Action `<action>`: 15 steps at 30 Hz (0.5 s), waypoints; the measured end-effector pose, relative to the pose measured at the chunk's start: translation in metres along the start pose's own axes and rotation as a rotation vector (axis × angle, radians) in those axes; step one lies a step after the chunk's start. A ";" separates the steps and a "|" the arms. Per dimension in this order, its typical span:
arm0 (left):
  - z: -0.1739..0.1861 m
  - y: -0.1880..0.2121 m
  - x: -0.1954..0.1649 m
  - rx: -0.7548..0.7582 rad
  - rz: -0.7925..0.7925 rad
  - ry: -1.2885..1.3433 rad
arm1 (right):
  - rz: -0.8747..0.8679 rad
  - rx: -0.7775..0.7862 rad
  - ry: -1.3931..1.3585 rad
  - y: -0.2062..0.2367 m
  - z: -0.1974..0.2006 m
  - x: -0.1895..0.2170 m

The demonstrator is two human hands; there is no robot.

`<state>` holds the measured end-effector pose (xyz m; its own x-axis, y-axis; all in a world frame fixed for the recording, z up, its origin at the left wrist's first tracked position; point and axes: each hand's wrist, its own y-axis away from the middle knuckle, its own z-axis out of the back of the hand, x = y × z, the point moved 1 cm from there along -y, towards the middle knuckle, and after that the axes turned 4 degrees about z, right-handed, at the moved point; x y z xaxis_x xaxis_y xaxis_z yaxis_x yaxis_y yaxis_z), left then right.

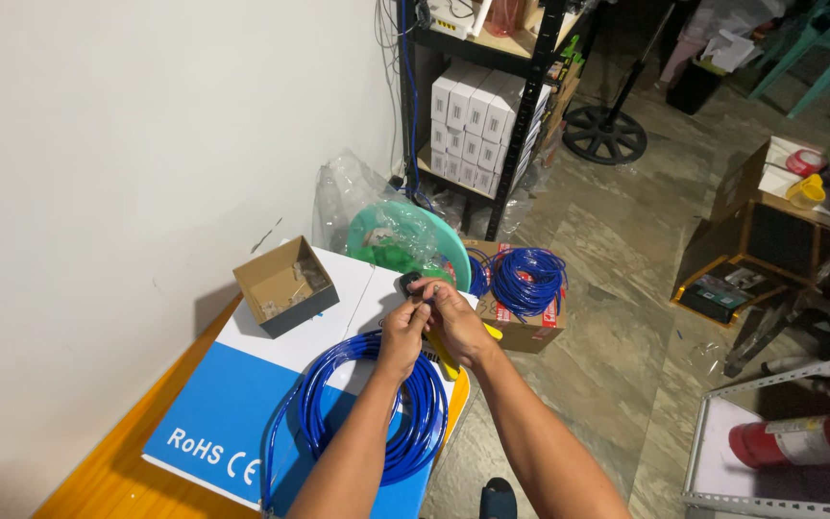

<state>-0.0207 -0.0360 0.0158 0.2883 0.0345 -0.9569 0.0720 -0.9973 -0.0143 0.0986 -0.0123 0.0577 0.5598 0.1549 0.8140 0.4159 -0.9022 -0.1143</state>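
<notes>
Both hands meet over a small dark tool [409, 283] with yellow handles, held up just above the surface. The left hand [403, 332] pinches near the tool's head, fingers closed on it or on the end of the blue cable; which of the two I cannot tell from here. The right hand [455, 322] is wrapped around the yellow handles [442, 354], gripping them.

Right beneath the wrists lies a coil of blue cable [377, 404], loosely wound, with one strand trailing off toward the near edge. It rests on a large blue-and-white flat box [213, 423], which in turn sits on the orange-brown surface [98, 481].

As for progress, the cable end appears to be at the tool, so the work looks mid-step; whether a plug is already fixed on is too small to see.

A small open cardboard box [285, 285] stands on the flat box toward the wall. Past the hands is a green round thing in clear plastic [405, 240], then a second bundle of blue cable [526, 279] on a carton on the floor. A black shelf with white boxes [473, 120] stands behind, and a red fire extinguisher [799, 442] lies at the right.
</notes>
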 end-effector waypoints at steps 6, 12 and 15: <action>-0.004 0.007 -0.016 0.006 -0.003 0.018 | 0.007 0.033 -0.061 0.001 0.006 -0.013; -0.006 0.002 -0.025 -0.097 -0.035 -0.147 | -0.057 -0.064 0.031 -0.004 0.012 -0.020; -0.006 -0.001 -0.021 -0.125 -0.009 -0.162 | 0.071 -0.187 0.352 -0.004 0.001 -0.016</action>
<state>-0.0214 -0.0357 0.0379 0.1306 0.0224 -0.9912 0.1950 -0.9808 0.0035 0.0893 -0.0109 0.0445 0.2893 -0.0287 0.9568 0.2296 -0.9683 -0.0984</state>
